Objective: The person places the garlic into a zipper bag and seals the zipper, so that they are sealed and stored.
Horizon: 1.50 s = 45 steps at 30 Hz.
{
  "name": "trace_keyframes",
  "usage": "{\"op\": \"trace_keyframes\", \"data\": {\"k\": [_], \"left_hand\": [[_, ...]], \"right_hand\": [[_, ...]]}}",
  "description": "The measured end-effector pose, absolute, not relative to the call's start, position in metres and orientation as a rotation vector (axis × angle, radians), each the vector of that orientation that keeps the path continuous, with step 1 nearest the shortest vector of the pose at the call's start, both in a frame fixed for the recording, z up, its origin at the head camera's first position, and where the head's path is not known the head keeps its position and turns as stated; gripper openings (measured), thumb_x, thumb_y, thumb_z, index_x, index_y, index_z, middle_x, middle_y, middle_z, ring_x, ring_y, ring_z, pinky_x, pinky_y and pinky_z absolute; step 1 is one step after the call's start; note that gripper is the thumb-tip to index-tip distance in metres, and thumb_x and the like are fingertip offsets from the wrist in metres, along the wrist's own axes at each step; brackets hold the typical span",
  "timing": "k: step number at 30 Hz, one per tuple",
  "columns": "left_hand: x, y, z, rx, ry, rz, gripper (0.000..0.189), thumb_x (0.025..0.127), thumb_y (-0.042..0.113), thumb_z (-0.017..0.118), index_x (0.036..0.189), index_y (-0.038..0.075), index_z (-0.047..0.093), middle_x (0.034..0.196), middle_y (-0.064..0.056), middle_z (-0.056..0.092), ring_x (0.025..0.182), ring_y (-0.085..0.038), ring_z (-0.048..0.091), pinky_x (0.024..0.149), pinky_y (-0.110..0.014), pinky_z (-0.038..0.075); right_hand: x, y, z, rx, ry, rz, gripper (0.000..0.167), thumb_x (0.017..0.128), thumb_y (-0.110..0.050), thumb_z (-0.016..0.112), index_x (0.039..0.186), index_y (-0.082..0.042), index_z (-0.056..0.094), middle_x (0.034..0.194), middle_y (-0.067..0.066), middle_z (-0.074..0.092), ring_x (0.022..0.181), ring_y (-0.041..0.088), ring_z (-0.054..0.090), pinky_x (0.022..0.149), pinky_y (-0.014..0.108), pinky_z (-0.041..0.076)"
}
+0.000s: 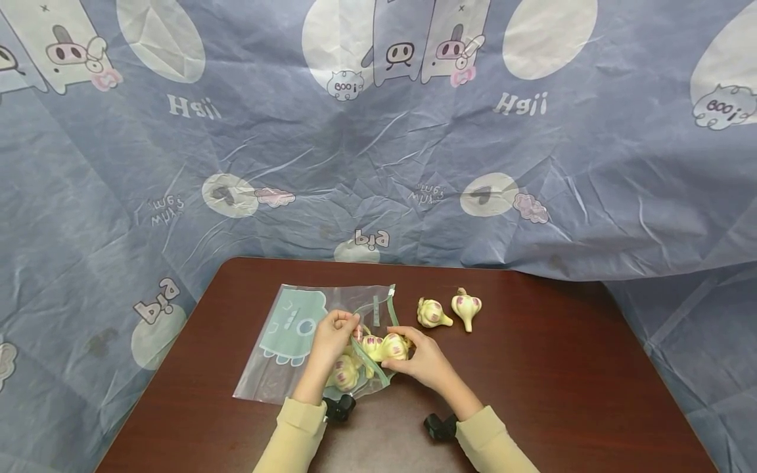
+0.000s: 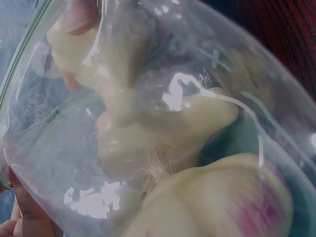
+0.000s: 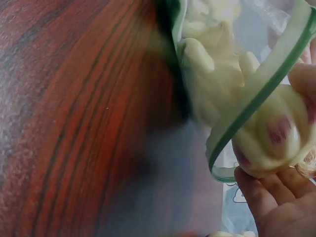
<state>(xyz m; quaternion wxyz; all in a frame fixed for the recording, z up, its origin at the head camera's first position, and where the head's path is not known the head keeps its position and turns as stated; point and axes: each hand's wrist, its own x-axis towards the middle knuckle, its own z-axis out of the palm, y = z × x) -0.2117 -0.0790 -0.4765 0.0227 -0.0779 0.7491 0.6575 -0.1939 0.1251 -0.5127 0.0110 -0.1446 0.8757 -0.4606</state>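
Observation:
A clear zip bag (image 1: 266, 374) with a green seal and a printed cartoon lies on the table, its mouth facing right. Several garlic bulbs (image 1: 345, 373) with purple patches are inside; the left wrist view shows them through the plastic (image 2: 207, 202). My left hand (image 1: 333, 335) pinches the bag's edge at the mouth and lifts it. In my right hand (image 1: 427, 360) a garlic bulb (image 1: 394, 347) is gripped between thumb and fingers, right at the opening. The right wrist view has that bulb (image 3: 276, 133) partly behind the green seal strip (image 3: 261, 94).
Two more garlic bulbs, one lying (image 1: 434, 313) and one beside it (image 1: 466, 308), are on the brown table (image 1: 550, 368) right of the bag. A blue patterned cloth (image 1: 378, 144) hangs behind the table.

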Motion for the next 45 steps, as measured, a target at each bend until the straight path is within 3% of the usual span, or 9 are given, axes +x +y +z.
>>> {"op": "trace_keyframes", "data": {"k": [11, 18, 23, 33, 40, 45], "left_hand": [[-0.212, -0.079, -0.477, -0.224, 2.345, 2.013, 0.017, 0.095, 0.016, 0.064, 0.096, 0.0, 0.059, 0.067, 0.002, 0.065, 0.057, -0.006, 0.053, 0.053, -0.018, 0.04], [-0.211, -0.078, -0.48, -0.22, 2.354, 1.996, 0.017, 0.095, 0.017, 0.064, 0.096, 0.0, 0.06, 0.069, 0.001, 0.066, 0.058, -0.005, 0.053, 0.055, -0.018, 0.041], [-0.21, -0.075, -0.479, -0.191, 2.362, 1.971, 0.019, 0.095, 0.019, 0.065, 0.097, 0.0, 0.062, 0.072, 0.0, 0.067, 0.058, -0.006, 0.052, 0.053, -0.017, 0.039], [-0.21, -0.074, -0.477, -0.135, 2.381, 1.938, 0.023, 0.096, 0.021, 0.064, 0.1, -0.001, 0.061, 0.074, -0.003, 0.069, 0.063, -0.006, 0.056, 0.059, -0.019, 0.044], [-0.207, -0.073, -0.469, -0.121, 2.364, 1.942, 0.022, 0.097, 0.017, 0.062, 0.101, -0.004, 0.06, 0.08, -0.017, 0.07, 0.062, -0.007, 0.055, 0.057, -0.019, 0.044], [-0.208, -0.074, -0.475, -0.139, 2.37, 1.944, 0.022, 0.096, 0.021, 0.064, 0.1, -0.001, 0.061, 0.079, -0.011, 0.071, 0.064, -0.006, 0.058, 0.061, -0.021, 0.047]], "right_hand": [[-0.201, 0.118, -0.521, -0.482, 2.665, -1.367, 0.059, 0.076, -0.027, 0.083, 0.129, -0.014, 0.063, 0.128, 0.004, 0.065, 0.113, 0.019, 0.061, 0.091, 0.034, 0.05], [-0.207, 0.107, -0.525, -0.55, 2.686, -1.329, 0.053, 0.076, -0.017, 0.08, 0.126, -0.01, 0.065, 0.121, 0.006, 0.068, 0.1, 0.017, 0.061, 0.083, 0.028, 0.051], [-0.21, 0.1, -0.527, -0.595, 2.712, -1.278, 0.052, 0.078, -0.018, 0.081, 0.126, -0.005, 0.064, 0.12, 0.01, 0.067, 0.102, 0.02, 0.063, 0.084, 0.031, 0.052], [-0.217, 0.09, -0.526, -0.596, 2.714, -1.234, 0.071, 0.072, -0.036, 0.088, 0.131, -0.007, 0.062, 0.122, 0.01, 0.067, 0.102, 0.021, 0.065, 0.083, 0.036, 0.053], [-0.22, 0.084, -0.529, -0.61, 2.697, -1.218, 0.075, 0.072, -0.035, 0.088, 0.134, -0.005, 0.059, 0.128, 0.013, 0.065, 0.106, 0.025, 0.064, 0.086, 0.039, 0.053], [-0.219, 0.082, -0.53, -0.57, 2.668, -1.216, 0.078, 0.073, -0.037, 0.087, 0.138, -0.006, 0.055, 0.133, 0.014, 0.062, 0.114, 0.029, 0.063, 0.092, 0.045, 0.052]]}}
